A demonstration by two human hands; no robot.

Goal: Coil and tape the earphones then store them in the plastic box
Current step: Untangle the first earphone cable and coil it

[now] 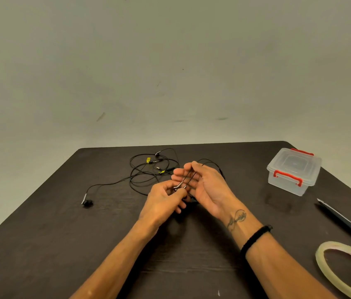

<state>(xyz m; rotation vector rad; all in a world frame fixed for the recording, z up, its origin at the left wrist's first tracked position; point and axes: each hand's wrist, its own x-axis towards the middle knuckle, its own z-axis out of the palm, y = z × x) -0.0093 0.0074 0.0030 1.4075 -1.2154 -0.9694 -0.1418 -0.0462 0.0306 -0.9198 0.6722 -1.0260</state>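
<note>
— Dark table under a plain pale wall; what is going on over it?

— Coiling is just starting, I would say. Left hand is pinching two silver earbud stems between thumb and fingertips, right against the right hand.

— And the right one?

— It is standing palm-in with fingers nearly straight, relaxed rather than clenched. Two strands of cord are running up across its fingers and over the tips, so it seems to be serving as the former for the loops.

— Where is the rest of the earphones?

— More cord is lying in a loose tangle on the table behind the hands, with another earbud trailing out to the left, well apart. It may be a second set; I cannot tell.

— So what is coming next?

— Probably winding the slack round the right fingers while the left is keeping the stems pinned, taking care the tangle is not snagging. Tape and scissors are waiting at the right, untouched. Box is sitting far right, lid on, so it will need opening.
</note>
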